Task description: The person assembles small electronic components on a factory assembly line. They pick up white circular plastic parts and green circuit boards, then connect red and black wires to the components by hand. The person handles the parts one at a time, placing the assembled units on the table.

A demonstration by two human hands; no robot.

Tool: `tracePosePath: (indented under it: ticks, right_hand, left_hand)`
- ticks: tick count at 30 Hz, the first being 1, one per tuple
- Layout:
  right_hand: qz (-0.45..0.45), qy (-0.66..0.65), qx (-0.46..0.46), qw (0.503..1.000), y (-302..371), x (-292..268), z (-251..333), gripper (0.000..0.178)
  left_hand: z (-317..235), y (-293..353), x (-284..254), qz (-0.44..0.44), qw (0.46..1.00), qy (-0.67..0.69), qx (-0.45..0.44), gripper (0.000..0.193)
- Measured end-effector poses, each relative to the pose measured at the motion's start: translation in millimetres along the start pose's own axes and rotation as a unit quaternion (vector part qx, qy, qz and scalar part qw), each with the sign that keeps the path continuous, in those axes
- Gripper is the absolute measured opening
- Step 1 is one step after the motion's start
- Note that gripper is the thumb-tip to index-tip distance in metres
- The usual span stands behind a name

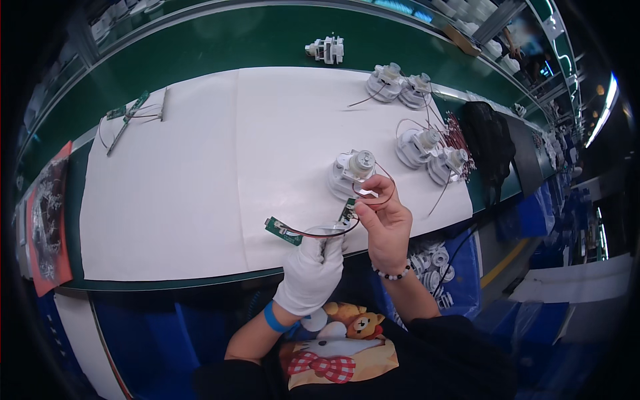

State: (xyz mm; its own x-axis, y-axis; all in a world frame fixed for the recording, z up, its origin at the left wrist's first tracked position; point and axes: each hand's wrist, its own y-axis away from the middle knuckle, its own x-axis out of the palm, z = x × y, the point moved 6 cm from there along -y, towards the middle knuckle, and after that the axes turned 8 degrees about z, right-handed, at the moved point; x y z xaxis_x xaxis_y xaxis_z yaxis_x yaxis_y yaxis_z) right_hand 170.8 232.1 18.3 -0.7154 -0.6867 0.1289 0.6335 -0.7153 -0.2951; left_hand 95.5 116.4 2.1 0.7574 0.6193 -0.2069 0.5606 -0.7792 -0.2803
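Note:
My left hand (310, 277), in a white glove with a blue band at the wrist, is closed on a wired circuit board assembly. One green circuit board (283, 231) of it sticks out to the left, and dark and red wires curve across to a smaller green board (349, 209) by my right fingertips. Bare, with a bead bracelet, my right hand (387, 227) pinches a thin reddish wire (393, 185) at that smaller board; its tip is hidden by the fingers. The wire loops from a white motor unit (347, 175) standing on the white sheet just beyond my hands.
Several similar white units (417, 147) with wires stand at the right, near a bundle of red wires (457, 140) and a black bag (489, 147). Another unit (327, 50) lies at the back. More circuit boards (127, 117) lie far left. A blue bin (467, 267) holds white parts below the edge.

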Motion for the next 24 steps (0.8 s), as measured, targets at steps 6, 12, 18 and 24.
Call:
tracePosePath:
  ticks: [6,12,18,24]
  right_hand:
    - [0.002,0.03,0.017,0.999,1,0,2,0.009]
    - [0.118,0.279,-0.086,0.949,-15,-2,30,0.014]
    - [0.223,0.432,-0.18,0.855,-24,11,56,0.017]
    - [0.209,0.393,-0.177,0.878,-27,7,56,0.016]
  left_hand:
    - [-3,1,2,-0.005,1.0,-0.022,0.019,0.011]
    - [4,2,5,0.0,0.998,-0.065,0.023,0.013]
    - [4,0,4,0.01,0.999,-0.043,0.01,0.013]
    - [0,-3,1,0.005,0.999,-0.048,0.021,0.012]
